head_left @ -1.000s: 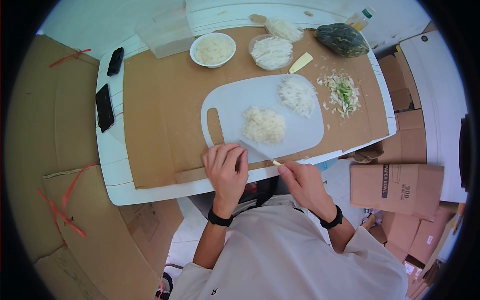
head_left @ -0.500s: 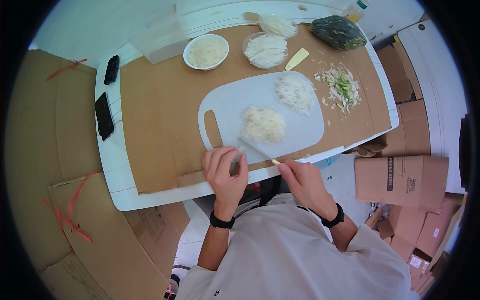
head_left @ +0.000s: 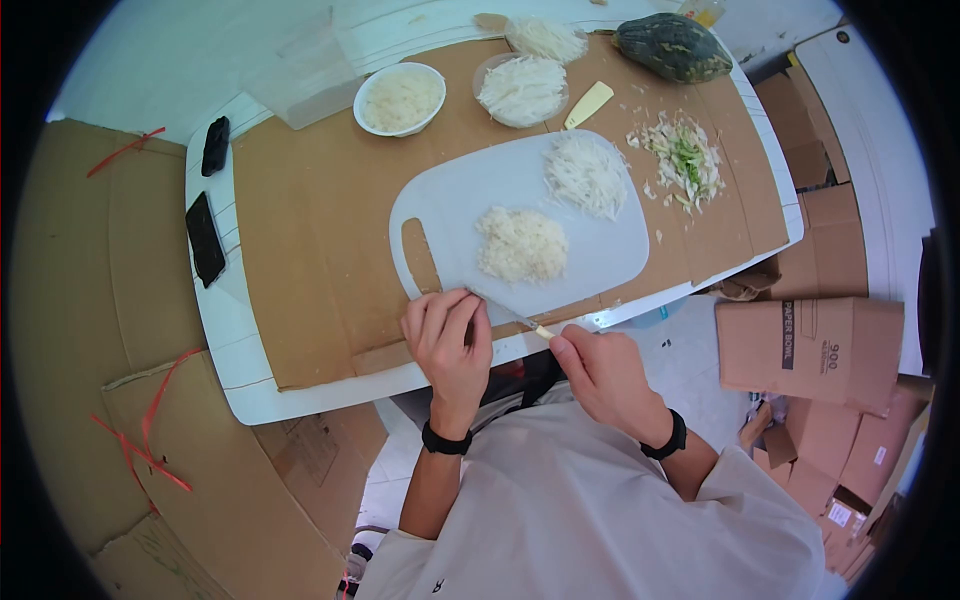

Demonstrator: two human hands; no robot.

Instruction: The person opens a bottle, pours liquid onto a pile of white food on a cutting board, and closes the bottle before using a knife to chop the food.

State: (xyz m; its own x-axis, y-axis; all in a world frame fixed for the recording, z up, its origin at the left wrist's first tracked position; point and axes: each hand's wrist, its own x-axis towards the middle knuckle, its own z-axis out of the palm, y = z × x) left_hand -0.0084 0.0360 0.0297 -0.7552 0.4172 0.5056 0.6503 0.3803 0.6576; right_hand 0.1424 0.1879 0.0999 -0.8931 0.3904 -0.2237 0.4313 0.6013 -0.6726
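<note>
A white cutting board lies on a cardboard-covered table. On it sit a pile of finely chopped white vegetable and a pile of white shreds. My right hand grips a knife by its pale handle, the blade lying low over the board's near edge. My left hand rests at that edge, fingers curled over the blade's tip; whether it pinches a piece of food is hidden.
At the far side stand a white bowl of chopped vegetable, a clear bowl of shreds, a dark green squash and a heap of peelings. Two black phones lie left. Cardboard boxes crowd the floor.
The view has shifted slightly, so the table sits higher in the frame. Both hands stay at the board's near edge; the knife has drawn a little toward me.
</note>
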